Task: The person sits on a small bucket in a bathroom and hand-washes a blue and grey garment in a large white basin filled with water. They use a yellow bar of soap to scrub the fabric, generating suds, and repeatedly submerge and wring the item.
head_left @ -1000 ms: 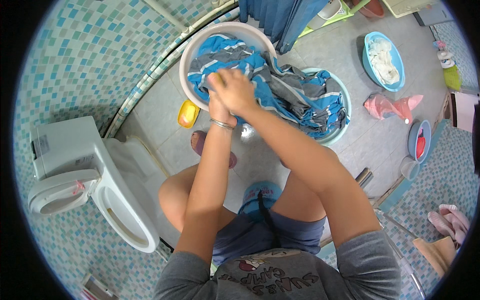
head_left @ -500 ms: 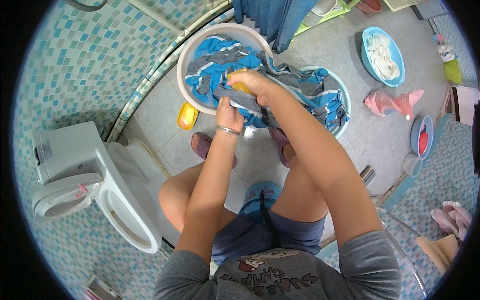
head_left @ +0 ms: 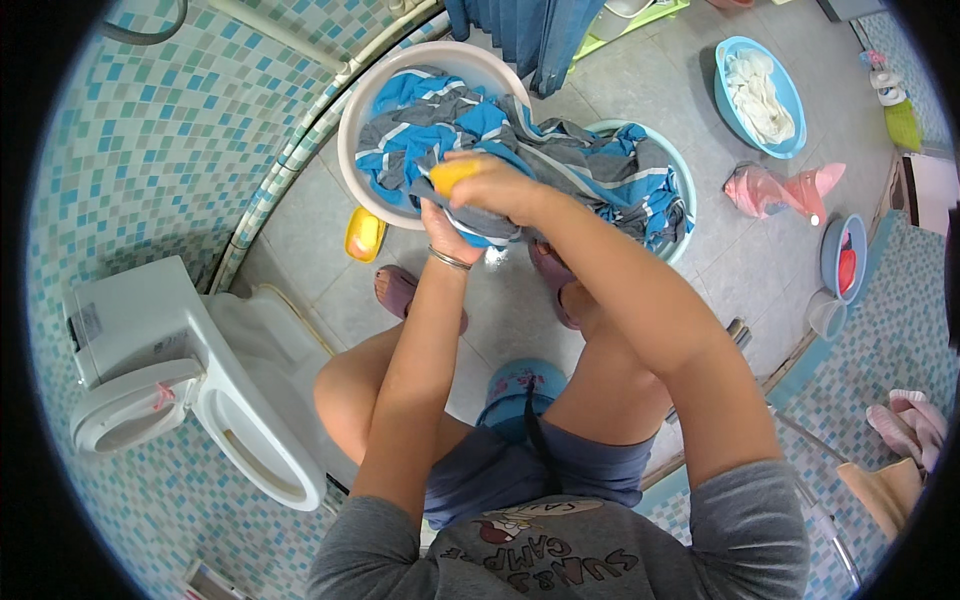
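My right hand is closed round a rounded yellow block; whether it is soap or a brush I cannot make out. It presses the block against a bunched part of a blue, grey and white striped cloth. From below, my left hand, with a bangle at the wrist, grips that same bunch. Most of the cloth lies in a pale round basin. The rest stretches right into a light-blue basin.
A yellow soap dish lies on the floor by the basin. To the left stands a white toilet. On the right are a blue basin of white cloth, a pink plastic bag and a small blue bowl. A blue curtain hangs behind.
My right hand has shifted left over the bunched cloth, and more of the yellow block shows. My left hand still holds the cloth. The whole view has shifted slightly.
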### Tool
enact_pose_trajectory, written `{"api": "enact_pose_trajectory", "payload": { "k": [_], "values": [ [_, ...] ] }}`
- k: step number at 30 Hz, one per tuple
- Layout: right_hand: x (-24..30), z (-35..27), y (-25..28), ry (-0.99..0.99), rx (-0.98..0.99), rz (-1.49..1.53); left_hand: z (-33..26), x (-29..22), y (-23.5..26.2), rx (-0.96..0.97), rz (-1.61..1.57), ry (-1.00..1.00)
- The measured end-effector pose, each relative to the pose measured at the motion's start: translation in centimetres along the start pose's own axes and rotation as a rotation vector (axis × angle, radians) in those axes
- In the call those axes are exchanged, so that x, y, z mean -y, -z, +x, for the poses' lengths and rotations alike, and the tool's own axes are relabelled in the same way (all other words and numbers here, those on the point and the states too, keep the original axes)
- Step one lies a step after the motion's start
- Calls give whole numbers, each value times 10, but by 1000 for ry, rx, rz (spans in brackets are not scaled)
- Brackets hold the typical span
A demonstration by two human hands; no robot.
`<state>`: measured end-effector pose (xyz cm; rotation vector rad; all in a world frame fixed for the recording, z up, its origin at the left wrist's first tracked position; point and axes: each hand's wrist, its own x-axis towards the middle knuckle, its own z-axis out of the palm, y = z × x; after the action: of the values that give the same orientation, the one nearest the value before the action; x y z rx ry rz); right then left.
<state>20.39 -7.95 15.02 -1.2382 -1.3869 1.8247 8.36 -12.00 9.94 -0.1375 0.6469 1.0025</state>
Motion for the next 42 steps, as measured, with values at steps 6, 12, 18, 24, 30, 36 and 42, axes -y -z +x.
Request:
{"api": "enact_pose_trajectory", "payload": {
  "k": [6,12,18,24,30,36,42],
  "values": [
    [44,-22,54,118,-240,815,-12,-6,-9,-154,34,-128],
    [-30,-15,60,-344,-606,197,-3,21,-41,-16,-54,-104],
    [22,-28,-74,-134,-736,-628,15,10,14,708,-94,92],
    [10,-16,-16,-468,-692,-568,-25,37,-57,35,138,1],
    [50,-40,-35,-65,-507,-788,-15,9,-20,320,11,17],
    [-1,-26,-25,-252,-875,-583,-25,20,-41,199,-31,60],
    [12,-36,-54,369,-841,-769,-24,2,-15,496,-138,102]
  ]
}}
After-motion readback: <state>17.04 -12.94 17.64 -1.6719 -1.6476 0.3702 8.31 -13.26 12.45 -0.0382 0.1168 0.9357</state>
